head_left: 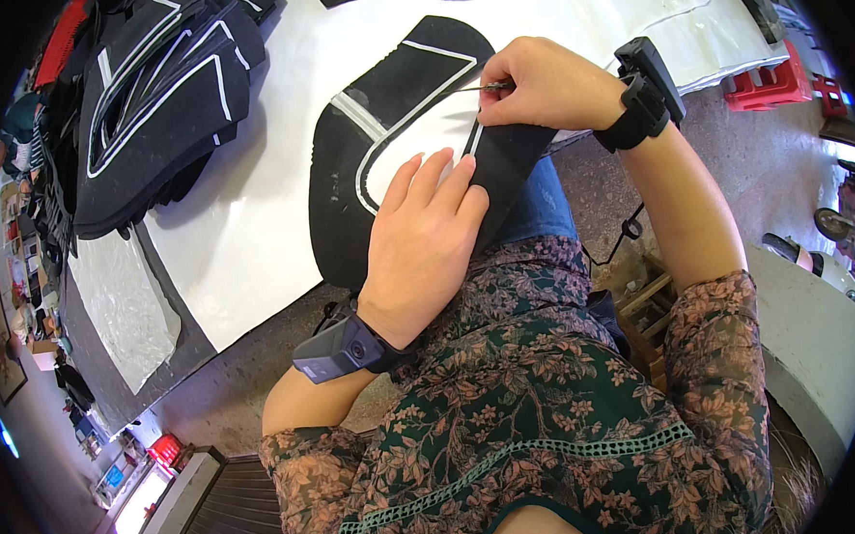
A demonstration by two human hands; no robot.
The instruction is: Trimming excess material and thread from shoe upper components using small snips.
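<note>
The left hand (424, 243) lies open and flat on the black cut panel (382, 144) at the white surface's (251, 228) edge, so if it slackens, the thin tool (471, 89) pinched in the right hand (544, 85) may drag the white strip crooked.

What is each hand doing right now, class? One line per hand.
Left hand: open, pressed flat on the black shoe-upper piece.
Right hand: closed, pinching a thin metal tool.

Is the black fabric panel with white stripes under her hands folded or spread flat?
Spread flat: the black fabric panel with white stripes lies open on the white table, left hand pressing it.
</note>
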